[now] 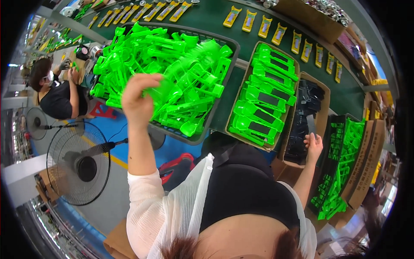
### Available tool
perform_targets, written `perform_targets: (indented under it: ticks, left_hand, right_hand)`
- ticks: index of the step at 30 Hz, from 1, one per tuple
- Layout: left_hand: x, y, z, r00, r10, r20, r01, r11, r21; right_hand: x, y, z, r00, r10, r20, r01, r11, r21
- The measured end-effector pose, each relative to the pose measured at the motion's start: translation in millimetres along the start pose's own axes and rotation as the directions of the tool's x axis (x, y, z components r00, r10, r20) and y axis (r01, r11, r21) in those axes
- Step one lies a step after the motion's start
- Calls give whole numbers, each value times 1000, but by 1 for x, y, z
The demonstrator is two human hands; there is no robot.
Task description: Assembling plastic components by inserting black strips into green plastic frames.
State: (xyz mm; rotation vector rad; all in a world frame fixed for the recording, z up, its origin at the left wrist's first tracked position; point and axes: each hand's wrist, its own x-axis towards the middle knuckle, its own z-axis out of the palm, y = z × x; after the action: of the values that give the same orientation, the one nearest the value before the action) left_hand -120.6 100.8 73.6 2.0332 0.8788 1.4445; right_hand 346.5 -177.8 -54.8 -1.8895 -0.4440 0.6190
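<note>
My left hand (140, 97) is raised over a large grey bin (235, 47) heaped with bright green plastic parts (129, 56). Its fingers are curled round a green plastic part (161, 88), smeared by motion. On the other side, my right hand (315, 146) pinches a thin flat black plate (310, 124) above a cardboard box (290, 151) of black plates (309, 93). Between the two stands a shallow cardboard tray (241, 86). In it lie rows of green parts (264, 98) with black rectangles set in them.
Yellow-framed devices (249, 20) line the green conveyor belt (207, 19) beyond the bins. At right stands a black crate (336, 146) of green parts beside cardboard (366, 159). A standing fan (79, 164) is at left; a co-worker (58, 93) sits farther back.
</note>
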Motion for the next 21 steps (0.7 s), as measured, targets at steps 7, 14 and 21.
perform_targets:
  ticks: [7,14,21]
  left_hand:
    - [-54,27,106,871,-313,379,484,684,-546]
    - [-75,16,168,348,-716,605,771,-149,-619]
    - [-90,29,184,246,-469,848,845,-325,-425]
  right_hand:
    - [-17,-102,54,870,-167,464,-1,940,341]
    - [-35,-112,88,742,-61,668,-83,980,182]
    - [-48,-100,105,802,30,597,-210,949,234]
